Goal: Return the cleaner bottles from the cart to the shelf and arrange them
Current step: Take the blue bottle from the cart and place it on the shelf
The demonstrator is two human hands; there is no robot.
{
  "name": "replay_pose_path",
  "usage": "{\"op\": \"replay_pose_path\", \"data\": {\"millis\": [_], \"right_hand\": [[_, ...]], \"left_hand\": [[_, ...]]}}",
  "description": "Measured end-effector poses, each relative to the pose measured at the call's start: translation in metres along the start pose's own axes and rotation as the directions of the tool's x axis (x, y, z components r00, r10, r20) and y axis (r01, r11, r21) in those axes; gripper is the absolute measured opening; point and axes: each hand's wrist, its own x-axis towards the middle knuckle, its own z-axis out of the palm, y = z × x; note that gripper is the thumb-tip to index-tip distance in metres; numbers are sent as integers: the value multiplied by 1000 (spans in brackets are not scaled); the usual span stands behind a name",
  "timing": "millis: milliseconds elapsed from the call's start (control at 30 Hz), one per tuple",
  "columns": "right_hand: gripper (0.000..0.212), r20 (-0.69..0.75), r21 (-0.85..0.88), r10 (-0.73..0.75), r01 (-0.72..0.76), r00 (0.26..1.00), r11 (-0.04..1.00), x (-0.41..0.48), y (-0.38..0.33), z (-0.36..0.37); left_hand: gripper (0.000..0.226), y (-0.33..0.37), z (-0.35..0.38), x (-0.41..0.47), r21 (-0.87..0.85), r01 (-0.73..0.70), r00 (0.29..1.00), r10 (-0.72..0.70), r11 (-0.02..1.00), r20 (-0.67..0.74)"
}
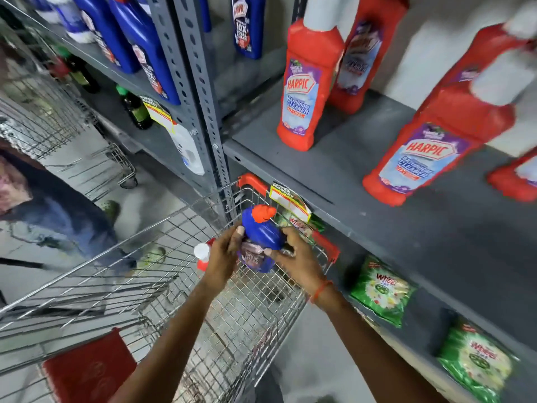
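wire cart (pixel 122 274) sits at left w/ a red-and-white bottle (pixel 202 255) poking up inside, just behind the left hand (pixel 222 257). both hands wrap a blue bottle (pixel 261 237) w/ orange cap, held above the cart's far end; left hand's fingers curled on its side, right hand (pixel 293 254) clamped on the other. to the right, red harpic bottles (pixel 308 91) stand on the grey shelf (pixel 363 193), green packets (pixel 380 292) below.

Grey slotted-steel shelving (pixel 200 82) fills the right side against a pale wall (pixel 453 39). The floor (pixel 162 196) is light and glossy. Green detergent packets (pixel 380 289) lie on the lower shelf. Another person (pixel 55 210) stands at left.
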Motion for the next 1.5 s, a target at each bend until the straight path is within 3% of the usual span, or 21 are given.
{"op": "replay_pose_path", "data": {"millis": [167,333,500,700,767,833,900,1067,1333,1500], "right_hand": [[34,-125,141,-180,197,976,970,-69,-41,-44],[29,-299,388,-256,363,919,847,-153,-79,-109],[13,-486,464,-233,474,843,748,-229,-106,-177],[67,-568,538,-149,502,810,677,-311,-107,-247],[69,-580,570,-124,509,805,645,-336,-101,-263],[57,-586,586,-109,512,803,628,-359,-94,-278],[50,-597,578,-107,519,795,629,-375,-86,-290],[62,-623,567,-76,516,779,642,-390,-52,-321],[22,-587,514,23,350,809,783,-374,44,-380],[40,-631,433,65,282,773,856,-358,72,-420]], "left_hand": [[48,49,0,-53,55,-147,979,137,988,152],[42,119,54,-119,-80,-268,937,279,960,209],[19,177,136,-177,-200,-377,871,420,904,256],[14,220,220,-239,-254,-427,794,494,868,355],[13,225,241,-255,-262,-419,768,493,869,409],[12,226,260,-270,-275,-406,753,489,872,441],[12,224,277,-279,-279,-392,741,481,877,469],[12,212,316,-286,-271,-359,715,450,893,535],[18,138,408,-245,-150,-281,745,313,948,589],[33,127,465,-213,-46,-324,713,276,945,645]]}}
